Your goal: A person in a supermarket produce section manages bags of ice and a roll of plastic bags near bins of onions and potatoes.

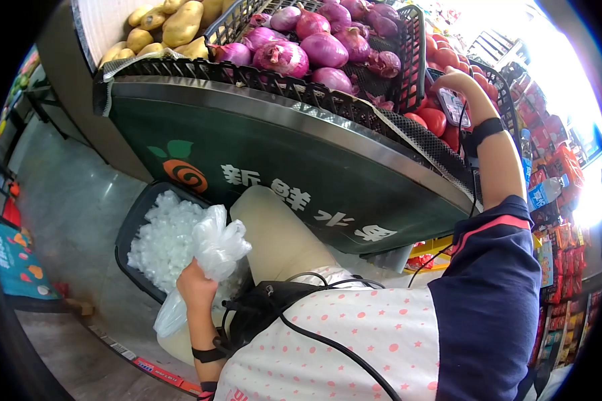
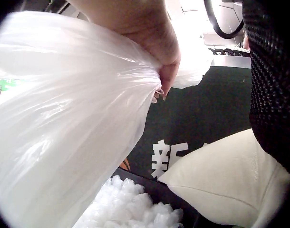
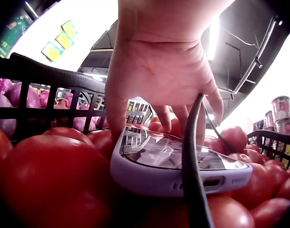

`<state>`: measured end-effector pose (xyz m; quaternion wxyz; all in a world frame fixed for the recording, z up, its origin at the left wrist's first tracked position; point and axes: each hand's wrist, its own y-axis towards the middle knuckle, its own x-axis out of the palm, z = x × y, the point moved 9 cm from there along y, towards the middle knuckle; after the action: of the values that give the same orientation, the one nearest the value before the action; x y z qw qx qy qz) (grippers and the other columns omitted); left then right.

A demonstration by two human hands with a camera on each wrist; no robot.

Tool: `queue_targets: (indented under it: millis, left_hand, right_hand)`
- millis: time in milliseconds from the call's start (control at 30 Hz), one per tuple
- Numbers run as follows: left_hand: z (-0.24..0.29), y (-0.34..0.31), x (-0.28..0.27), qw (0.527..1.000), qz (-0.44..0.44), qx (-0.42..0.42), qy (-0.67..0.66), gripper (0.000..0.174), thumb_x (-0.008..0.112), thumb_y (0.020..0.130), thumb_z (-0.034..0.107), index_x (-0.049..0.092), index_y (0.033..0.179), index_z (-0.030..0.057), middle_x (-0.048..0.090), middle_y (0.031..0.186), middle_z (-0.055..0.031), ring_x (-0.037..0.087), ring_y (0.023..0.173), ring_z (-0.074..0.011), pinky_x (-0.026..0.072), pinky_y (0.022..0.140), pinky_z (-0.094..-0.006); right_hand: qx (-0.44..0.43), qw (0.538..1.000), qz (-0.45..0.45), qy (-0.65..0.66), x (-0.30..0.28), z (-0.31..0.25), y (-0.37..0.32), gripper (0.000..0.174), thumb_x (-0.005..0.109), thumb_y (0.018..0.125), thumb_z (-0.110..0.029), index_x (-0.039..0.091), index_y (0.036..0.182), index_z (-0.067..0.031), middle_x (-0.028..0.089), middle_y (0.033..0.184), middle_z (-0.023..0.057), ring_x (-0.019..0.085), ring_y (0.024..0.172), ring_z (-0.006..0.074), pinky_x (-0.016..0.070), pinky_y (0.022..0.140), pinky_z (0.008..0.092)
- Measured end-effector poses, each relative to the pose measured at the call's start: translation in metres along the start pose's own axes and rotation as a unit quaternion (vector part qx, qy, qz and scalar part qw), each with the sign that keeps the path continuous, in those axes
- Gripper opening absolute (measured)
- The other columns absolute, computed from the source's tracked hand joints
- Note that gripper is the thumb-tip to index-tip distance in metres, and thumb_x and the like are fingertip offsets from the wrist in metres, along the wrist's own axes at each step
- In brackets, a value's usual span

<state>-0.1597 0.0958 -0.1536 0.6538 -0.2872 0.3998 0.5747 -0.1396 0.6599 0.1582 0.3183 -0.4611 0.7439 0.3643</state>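
My left hand (image 1: 197, 286) grips the gathered neck of a translucent white plastic bag (image 2: 73, 114); its top puffs out above the fist and the rest hangs below. My right hand (image 3: 159, 71) reaches down into a crate of red tomatoes (image 3: 50, 175). Its thumb and fingers come down around a phone (image 3: 183, 161) in a pale purple case, which lies screen up on the tomatoes. The fingertips are partly hidden behind the phone. A black strap (image 3: 195, 161) hangs across the phone in the right wrist view.
Beside the tomatoes stand a black crate (image 1: 415, 67) of red onions (image 1: 281, 59) and a heap of potatoes (image 1: 182, 24). Below the green counter front (image 1: 201, 127), a dark bin (image 1: 122, 244) holds clumped clear plastic (image 1: 164, 230). Packaged goods (image 1: 565, 260) line the right side.
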Motion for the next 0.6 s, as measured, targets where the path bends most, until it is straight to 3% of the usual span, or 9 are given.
queue_targets:
  millis: [67,167,200,267,367,433,467,533,600]
  left_hand:
    - [0.001,0.0,-0.001,1.0,0.009,0.01,-0.009,0.032,0.061,0.063,0.022,0.06,0.093,0.0082,0.059,0.069,-0.0175,0.057,0.068,-0.0383,0.0438,0.058,-0.0437]
    - [0.0,0.0,0.0,1.0,0.0,0.0,-0.012,0.033,0.062,0.063,0.022,0.06,0.093,0.0087,0.059,0.069,-0.0177,0.057,0.068,-0.0381,0.0439,0.058,-0.0435]
    - [0.002,0.0,-0.002,1.0,-0.004,-0.005,-0.009,0.033,0.062,0.063,0.023,0.06,0.093,0.0089,0.059,0.069,-0.0175,0.057,0.068,-0.0379,0.044,0.058,-0.0434]
    - [0.002,0.0,-0.003,1.0,-0.006,-0.009,-0.005,0.034,0.062,0.063,0.023,0.06,0.093,0.0092,0.06,0.07,-0.0174,0.057,0.068,-0.0378,0.0442,0.058,-0.0433]
    - [0.002,-0.001,-0.005,1.0,0.001,-0.011,-0.011,0.034,0.062,0.063,0.023,0.06,0.093,0.0092,0.06,0.069,-0.0172,0.057,0.068,-0.0376,0.0442,0.058,-0.043]
    - [-0.001,-0.002,-0.007,1.0,-0.003,-0.02,-0.003,0.035,0.063,0.062,0.022,0.06,0.095,0.0088,0.06,0.069,-0.0166,0.057,0.067,-0.0372,0.0442,0.058,-0.0428]
    - [-0.004,-0.001,-0.005,1.0,-0.002,-0.025,0.0,0.035,0.063,0.062,0.022,0.06,0.095,0.0088,0.06,0.069,-0.0166,0.057,0.067,-0.0372,0.0442,0.058,-0.0428]
    - [-0.006,-0.001,-0.011,0.998,0.046,0.015,0.029,0.036,0.062,0.061,0.018,0.06,0.096,0.0089,0.06,0.069,-0.0162,0.057,0.067,-0.0365,0.0448,0.058,-0.0423]
    - [0.013,0.001,-0.035,0.994,0.049,0.006,0.098,0.031,0.061,0.059,0.012,0.06,0.09,0.0086,0.06,0.069,-0.0155,0.058,0.066,-0.0351,0.0453,0.058,-0.0414]
  right_hand:
    - [0.031,0.989,-0.033,0.141,0.005,-0.002,-0.011,0.068,0.067,0.063,-0.031,0.045,0.117,0.0047,0.047,0.118,0.0178,0.045,0.109,0.025,0.0372,0.086,0.0308]
    - [-0.082,0.997,-0.004,-0.011,-0.002,-0.023,0.0,0.051,0.064,0.068,-0.033,0.056,0.106,0.0006,0.05,0.116,0.013,0.046,0.106,0.022,0.0382,0.084,0.0314]
    - [0.07,0.988,-0.015,-0.136,-0.004,0.008,0.028,0.043,0.063,0.069,-0.035,0.06,0.097,-0.0016,0.053,0.111,0.0112,0.048,0.103,0.021,0.0389,0.082,0.0312]
    - [0.218,0.942,-0.026,-0.255,-0.013,0.036,0.043,0.037,0.062,0.07,-0.036,0.065,0.088,-0.0039,0.056,0.106,0.0093,0.05,0.099,0.02,0.0395,0.079,0.0309]
    - [0.189,0.936,-0.017,-0.296,-0.022,0.034,0.056,0.052,0.063,0.067,-0.044,0.061,0.095,0.0002,0.062,0.09,0.0116,0.058,0.086,0.0232,0.0426,0.073,0.0318]
    - [0.081,0.901,0.022,-0.425,-0.035,0.022,0.066,0.051,0.057,0.072,-0.044,0.058,0.104,-0.0049,0.062,0.088,0.0169,0.059,0.084,0.0288,0.0436,0.072,0.0369]
    - [0.032,0.921,0.104,-0.374,-0.029,-0.043,0.024,0.041,0.051,0.075,-0.043,0.06,0.101,-0.0119,0.06,0.088,0.0191,0.059,0.083,0.0312,0.0441,0.072,0.0395]
    - [0.001,0.878,0.278,-0.39,-0.026,-0.11,-0.021,0.031,0.05,0.078,-0.038,0.06,0.094,-0.0128,0.062,0.086,0.014,0.059,0.083,0.0293,0.0452,0.072,0.039]
    - [-0.231,0.899,0.298,-0.221,0.019,-0.188,-0.069,0.021,0.053,0.08,-0.023,0.059,0.093,-0.0073,0.061,0.084,0.0111,0.058,0.079,0.0272,0.045,0.069,0.0355]
